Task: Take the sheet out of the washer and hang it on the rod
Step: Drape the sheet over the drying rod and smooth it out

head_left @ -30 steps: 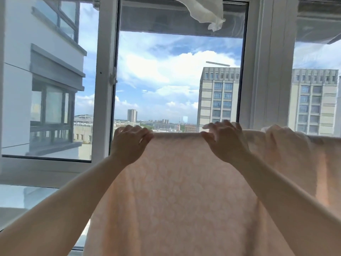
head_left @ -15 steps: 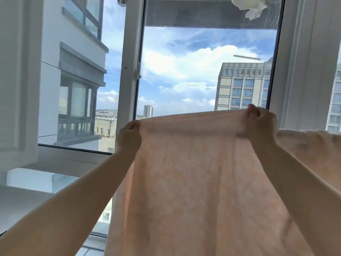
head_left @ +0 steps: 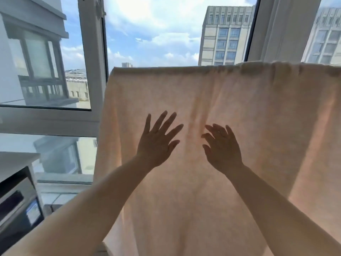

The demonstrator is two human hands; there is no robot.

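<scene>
Two hands were raised in front of the hanging sheet [head_left: 230, 111]: the left hand [head_left: 156, 139] with fingers spread straight, the right hand [head_left: 222, 145] with fingers loosely extended, neither gripping anything. Whether they touched the cloth could not be told. The pale peach sheet hung draped from its top fold before the window frame [head_left: 92, 58], its support hidden beneath the fabric.

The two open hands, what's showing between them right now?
Head view: only the draped peach sheet shows between the left hand and the right hand.
</scene>
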